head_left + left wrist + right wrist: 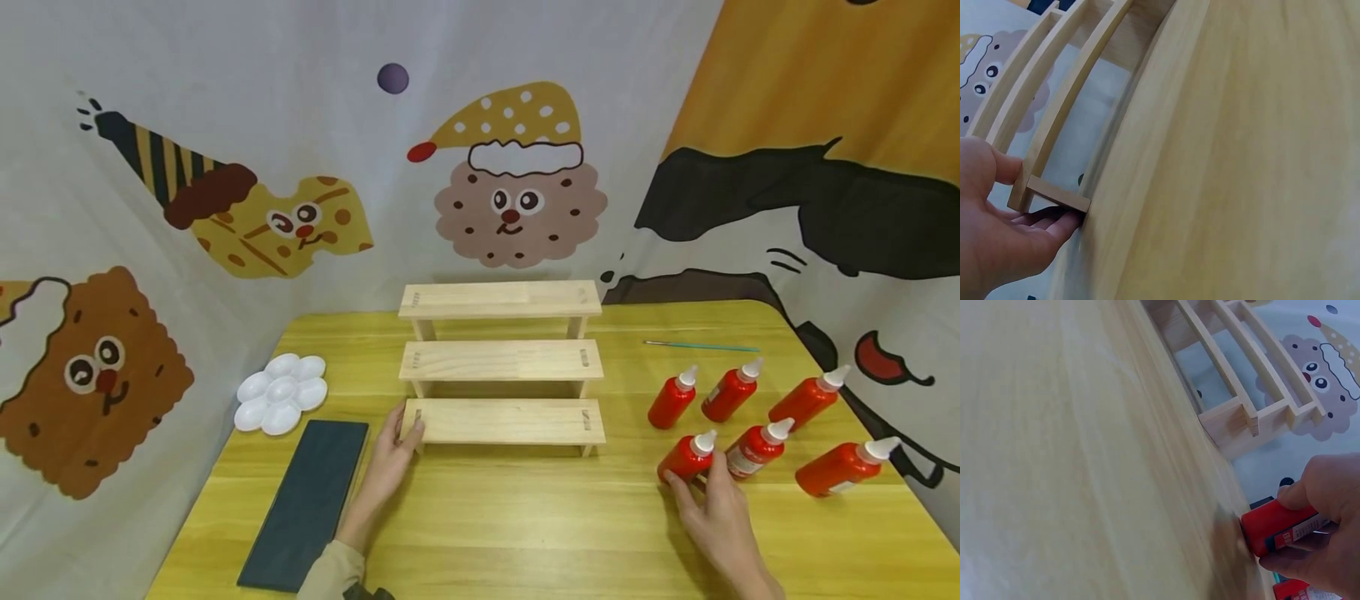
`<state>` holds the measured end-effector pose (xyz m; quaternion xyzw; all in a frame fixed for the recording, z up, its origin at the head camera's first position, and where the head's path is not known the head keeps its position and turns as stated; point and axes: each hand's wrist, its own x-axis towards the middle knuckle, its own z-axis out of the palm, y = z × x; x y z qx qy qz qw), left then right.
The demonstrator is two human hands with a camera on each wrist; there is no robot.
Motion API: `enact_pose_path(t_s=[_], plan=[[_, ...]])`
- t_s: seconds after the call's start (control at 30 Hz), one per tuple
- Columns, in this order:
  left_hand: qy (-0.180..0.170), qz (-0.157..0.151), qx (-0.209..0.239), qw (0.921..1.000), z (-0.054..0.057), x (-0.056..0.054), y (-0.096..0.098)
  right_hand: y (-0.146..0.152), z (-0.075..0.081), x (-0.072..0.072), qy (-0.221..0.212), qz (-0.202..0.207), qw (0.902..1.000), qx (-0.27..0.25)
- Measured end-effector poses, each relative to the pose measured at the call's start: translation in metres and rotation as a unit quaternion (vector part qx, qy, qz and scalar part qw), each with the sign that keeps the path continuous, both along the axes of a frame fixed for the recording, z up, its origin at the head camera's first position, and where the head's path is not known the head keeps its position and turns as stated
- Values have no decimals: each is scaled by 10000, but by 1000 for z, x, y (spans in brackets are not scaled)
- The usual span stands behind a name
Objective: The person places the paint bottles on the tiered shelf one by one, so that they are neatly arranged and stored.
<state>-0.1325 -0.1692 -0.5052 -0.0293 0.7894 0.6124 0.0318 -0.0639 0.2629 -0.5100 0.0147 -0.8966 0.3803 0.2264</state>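
A three-step wooden rack (502,421) stands at the middle of the table. My left hand (392,454) grips the left end of its lowest step, thumb on top and fingers beneath, as the left wrist view shows. Over on the right, my right hand (716,521) holds a red squeeze bottle (686,458) with a white pointed cap, thumb on one side and fingers on the other. In the right wrist view the bottle (1279,526) stands with its base at the tabletop. Several similar red bottles stand around it, the closest bottle (753,452) just beside my fingers.
A white flower-shaped palette (281,389) and a dark rectangular board (303,508) lie on the left of the yellow wood-grain table (525,533). Behind the bottles lies a thin teal paintbrush (701,345). A cartoon-printed cloth (337,100) hangs behind the table.
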Motion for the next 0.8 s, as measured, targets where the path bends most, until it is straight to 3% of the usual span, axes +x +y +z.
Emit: enact_pose_path(t_s=[0.17, 0.4, 0.8], plan=[[27, 12, 124, 9999, 1, 1, 2, -4, 10, -1, 132, 91, 9999, -60], [44, 95, 144, 9998, -2, -1, 2, -15, 36, -10, 447, 447, 9980, -76], [64, 87, 130, 9999, -2, 0, 1, -37, 77, -35, 602, 832, 9946, 163]])
